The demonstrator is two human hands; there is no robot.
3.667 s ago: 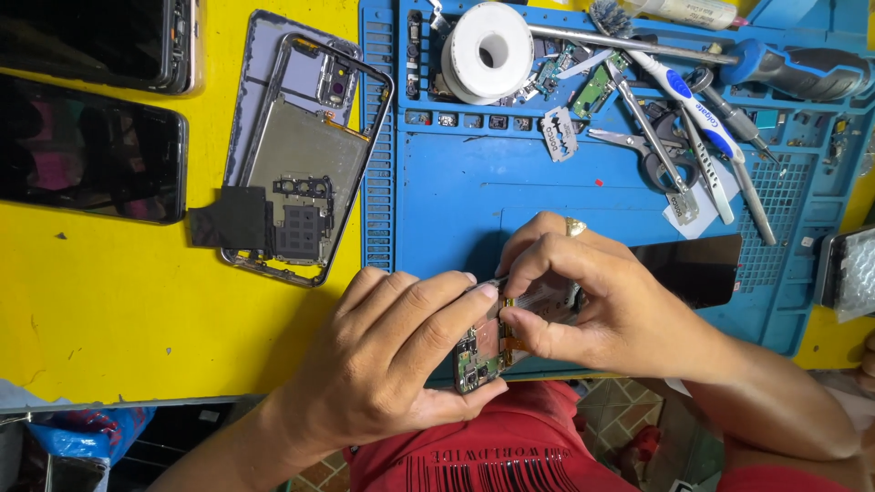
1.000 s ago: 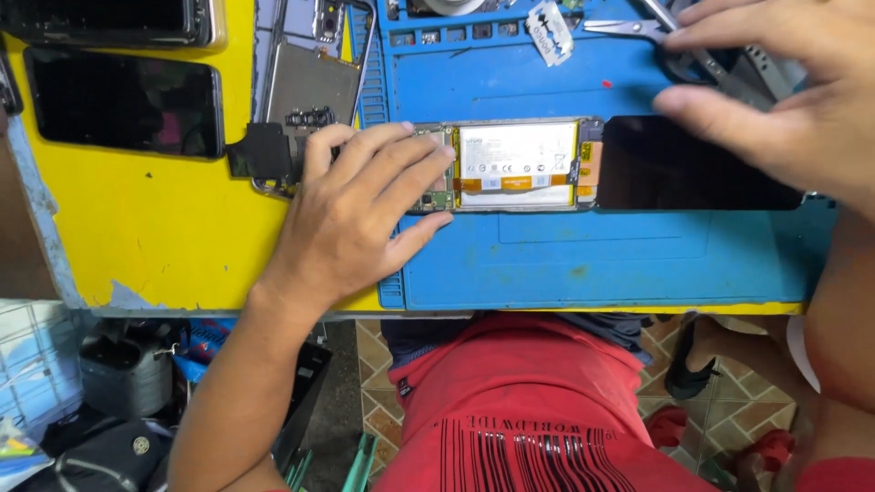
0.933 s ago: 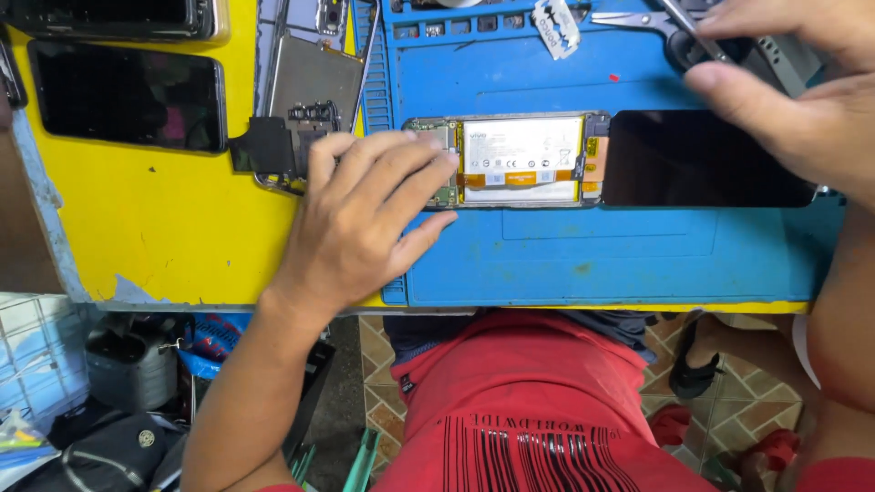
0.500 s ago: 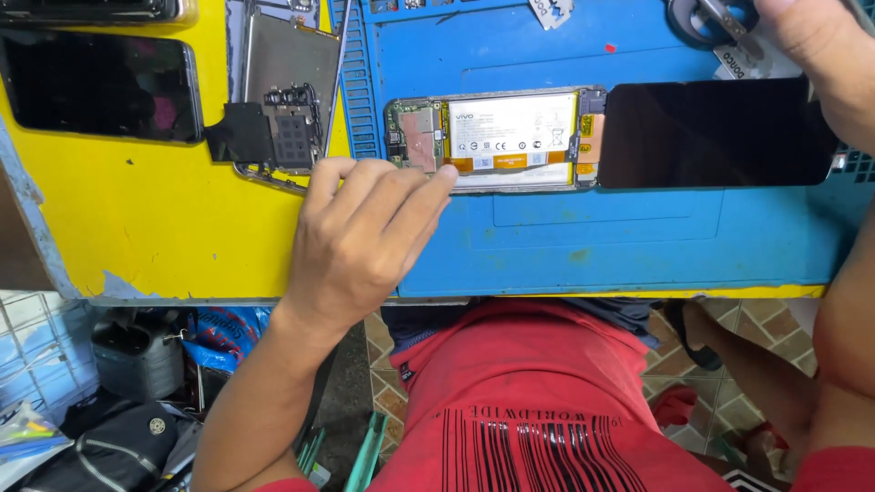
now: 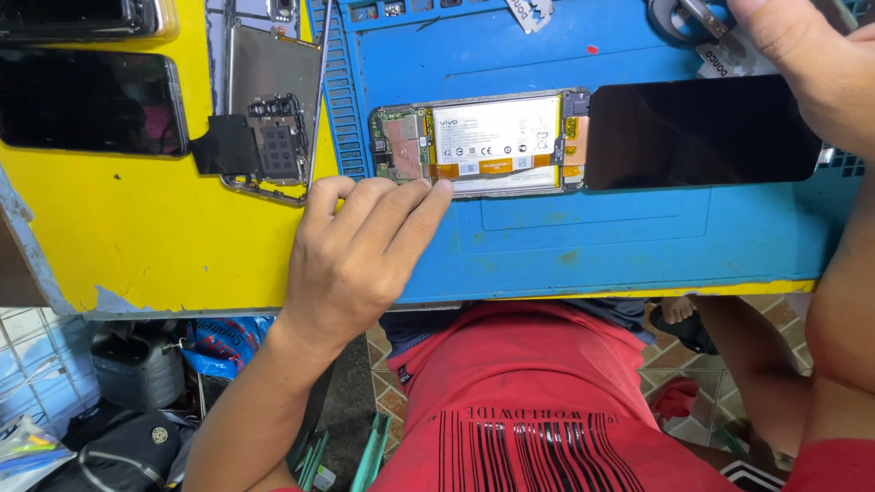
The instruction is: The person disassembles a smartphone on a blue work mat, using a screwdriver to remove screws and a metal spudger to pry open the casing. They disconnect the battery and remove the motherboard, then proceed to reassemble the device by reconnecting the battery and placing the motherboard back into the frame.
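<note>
phone body (image 5: 478, 144) lies opened on the blue mat (image 5: 583, 246), right at our left fingertips, its white battery and green board showing. our left hand (image 5: 360, 255) rests flat, fingers together, tips touching the near edge of the frame. our right hand (image 5: 802, 55) is up past the detached black screen (image 5: 697, 132), over the metal tool (image 5: 697, 16); we cannot tell whether it pinches anything. to do this well, we judge, we keep the left hand steadying the frame by its edge, off the board, while the right works lightly.
</note>
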